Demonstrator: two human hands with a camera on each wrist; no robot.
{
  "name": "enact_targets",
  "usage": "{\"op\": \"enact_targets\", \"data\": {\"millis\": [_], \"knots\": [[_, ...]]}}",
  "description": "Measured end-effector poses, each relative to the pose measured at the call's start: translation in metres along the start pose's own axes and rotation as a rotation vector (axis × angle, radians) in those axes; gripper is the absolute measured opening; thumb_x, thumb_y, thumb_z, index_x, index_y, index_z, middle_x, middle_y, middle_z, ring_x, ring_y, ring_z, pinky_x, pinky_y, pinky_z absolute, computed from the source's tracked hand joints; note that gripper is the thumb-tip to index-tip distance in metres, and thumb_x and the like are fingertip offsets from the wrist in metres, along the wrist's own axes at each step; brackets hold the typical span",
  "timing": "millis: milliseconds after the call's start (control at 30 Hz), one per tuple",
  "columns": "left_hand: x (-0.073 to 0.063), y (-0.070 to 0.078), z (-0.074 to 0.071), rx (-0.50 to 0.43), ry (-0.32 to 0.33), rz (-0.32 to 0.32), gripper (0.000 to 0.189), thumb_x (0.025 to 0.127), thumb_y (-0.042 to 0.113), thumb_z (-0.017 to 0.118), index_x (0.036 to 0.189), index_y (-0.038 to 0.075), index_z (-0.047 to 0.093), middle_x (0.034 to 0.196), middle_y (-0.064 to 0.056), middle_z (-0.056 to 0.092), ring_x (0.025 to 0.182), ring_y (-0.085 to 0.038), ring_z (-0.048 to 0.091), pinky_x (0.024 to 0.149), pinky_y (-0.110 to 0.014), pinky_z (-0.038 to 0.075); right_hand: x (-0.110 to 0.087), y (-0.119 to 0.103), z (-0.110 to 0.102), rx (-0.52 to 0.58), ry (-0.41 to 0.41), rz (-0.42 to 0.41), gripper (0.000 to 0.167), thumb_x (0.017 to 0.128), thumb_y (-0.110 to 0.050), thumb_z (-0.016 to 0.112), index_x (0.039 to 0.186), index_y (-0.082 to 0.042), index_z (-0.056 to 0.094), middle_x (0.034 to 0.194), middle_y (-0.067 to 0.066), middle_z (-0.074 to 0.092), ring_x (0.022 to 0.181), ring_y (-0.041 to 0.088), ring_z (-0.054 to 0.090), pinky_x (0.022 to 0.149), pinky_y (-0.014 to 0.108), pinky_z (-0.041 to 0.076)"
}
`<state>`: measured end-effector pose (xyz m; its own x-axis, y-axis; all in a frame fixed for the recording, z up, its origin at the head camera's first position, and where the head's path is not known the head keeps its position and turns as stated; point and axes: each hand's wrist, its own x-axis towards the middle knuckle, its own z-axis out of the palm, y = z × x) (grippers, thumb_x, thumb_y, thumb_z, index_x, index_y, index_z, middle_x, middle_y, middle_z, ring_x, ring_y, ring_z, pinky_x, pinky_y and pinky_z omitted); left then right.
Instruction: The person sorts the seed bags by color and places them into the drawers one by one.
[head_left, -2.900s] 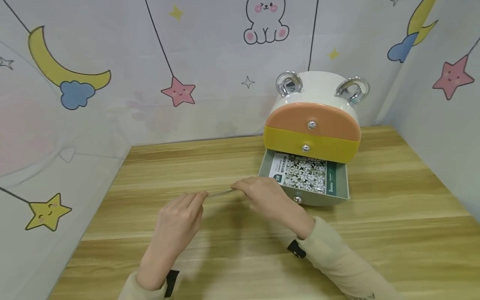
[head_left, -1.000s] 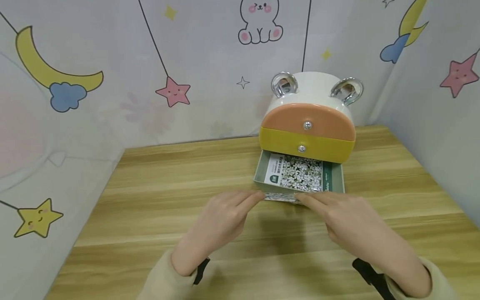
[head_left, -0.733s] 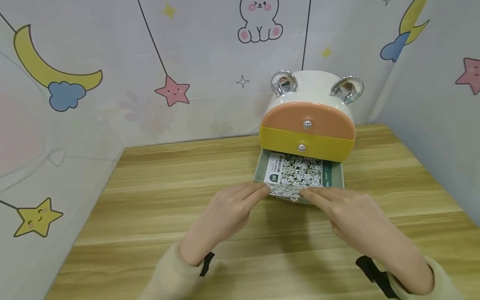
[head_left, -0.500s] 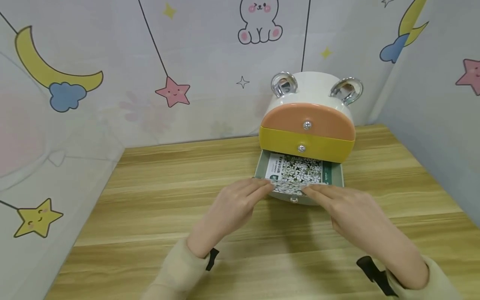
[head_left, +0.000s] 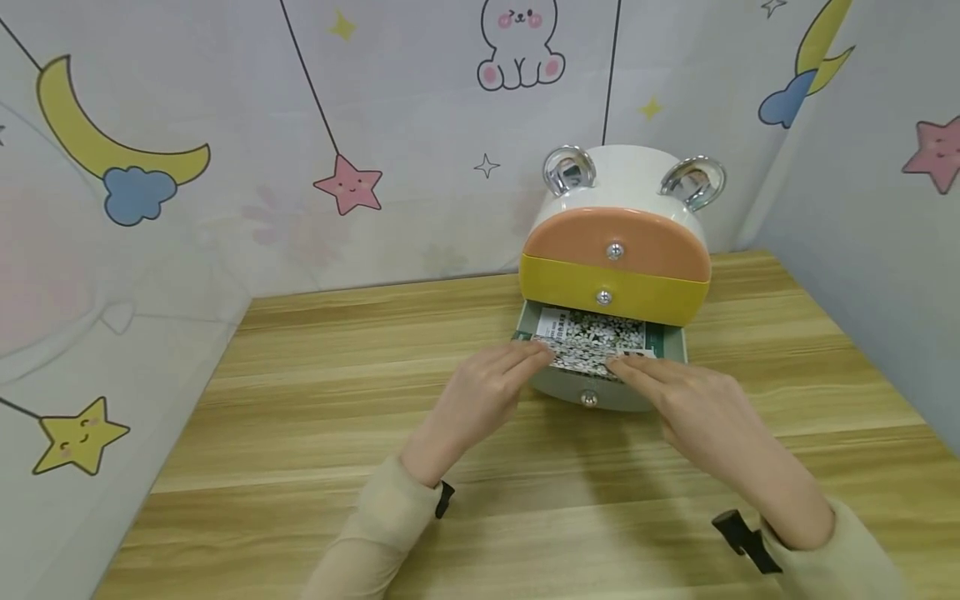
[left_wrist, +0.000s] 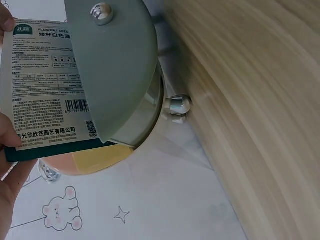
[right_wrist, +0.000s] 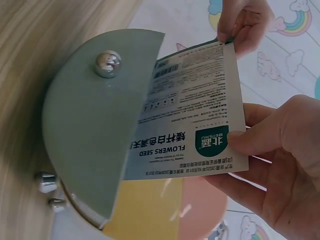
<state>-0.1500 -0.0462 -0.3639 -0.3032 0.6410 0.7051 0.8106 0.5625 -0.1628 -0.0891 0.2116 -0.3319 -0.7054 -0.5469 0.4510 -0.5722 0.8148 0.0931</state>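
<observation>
A flower seed packet is stretched between my two hands, tilted with its lower edge down inside the pulled-out grey-green drawer. My left hand pinches one upper corner, and my right hand pinches the other between thumb and fingers. Printed text and a barcode cover the packet's back in the right wrist view; the drawer front hides its lower part in the left wrist view. A second packet with white flowers lies flat in the drawer behind it.
The drawer belongs to a white bear-shaped cabinet with chrome ears. Its orange drawer and yellow drawer are closed. It stands on a wood-grain table before a cartoon-printed wall.
Both hands have carried the packet from left of the drawer to over it. In the last second they moved forward, and the packet's lower edge went in behind the drawer front.
</observation>
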Motion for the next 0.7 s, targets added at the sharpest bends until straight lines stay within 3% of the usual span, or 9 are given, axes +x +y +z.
{"op": "enact_targets", "data": {"millis": [167, 333, 533, 700], "knots": [[0.000, -0.004, 0.017, -0.009, 0.008, 0.003, 0.046, 0.068, -0.011, 0.069, 0.109, 0.011, 0.070, 0.108, -0.001, 0.073, 0.101, -0.013, 0.070, 0.094, -0.025, 0.053, -0.001, 0.007, 0.009, 0.001, -0.005, 0.018, 0.064, 0.065, 0.015, 0.059, 0.122, -0.013, 0.066, 0.114, 0.006, 0.071, 0.080, 0.028, 0.071, 0.041, 0.020, 0.035], [-0.001, -0.004, 0.028, -0.018, -0.005, -0.009, 0.046, 0.068, -0.012, 0.067, 0.108, 0.012, 0.070, 0.108, 0.000, 0.073, 0.100, -0.013, 0.070, 0.094, -0.025, 0.053, -0.003, 0.012, 0.017, 0.026, -0.016, 0.041, 0.065, 0.065, 0.016, 0.058, 0.122, -0.014, 0.066, 0.114, 0.006, 0.071, 0.076, 0.028, 0.070, 0.040, 0.017, 0.028], [0.001, -0.004, 0.036, -0.023, -0.034, -0.029, 0.049, 0.068, -0.016, 0.058, 0.106, 0.012, 0.071, 0.107, 0.001, 0.074, 0.100, -0.012, 0.069, 0.095, -0.022, 0.052, -0.006, 0.019, 0.025, 0.050, -0.051, 0.078, 0.066, 0.066, 0.015, 0.057, 0.123, -0.015, 0.065, 0.118, 0.007, 0.070, 0.079, 0.028, 0.070, 0.040, 0.016, 0.024], [0.004, -0.002, 0.040, -0.047, -0.061, -0.077, 0.050, 0.068, -0.015, 0.059, 0.108, 0.011, 0.071, 0.108, 0.000, 0.073, 0.100, -0.013, 0.069, 0.093, -0.023, 0.053, -0.005, 0.023, 0.030, 0.065, -0.065, 0.104, 0.065, 0.068, 0.014, 0.054, 0.125, -0.015, 0.065, 0.120, 0.007, 0.069, 0.072, 0.024, 0.068, 0.039, 0.016, 0.023]]}}
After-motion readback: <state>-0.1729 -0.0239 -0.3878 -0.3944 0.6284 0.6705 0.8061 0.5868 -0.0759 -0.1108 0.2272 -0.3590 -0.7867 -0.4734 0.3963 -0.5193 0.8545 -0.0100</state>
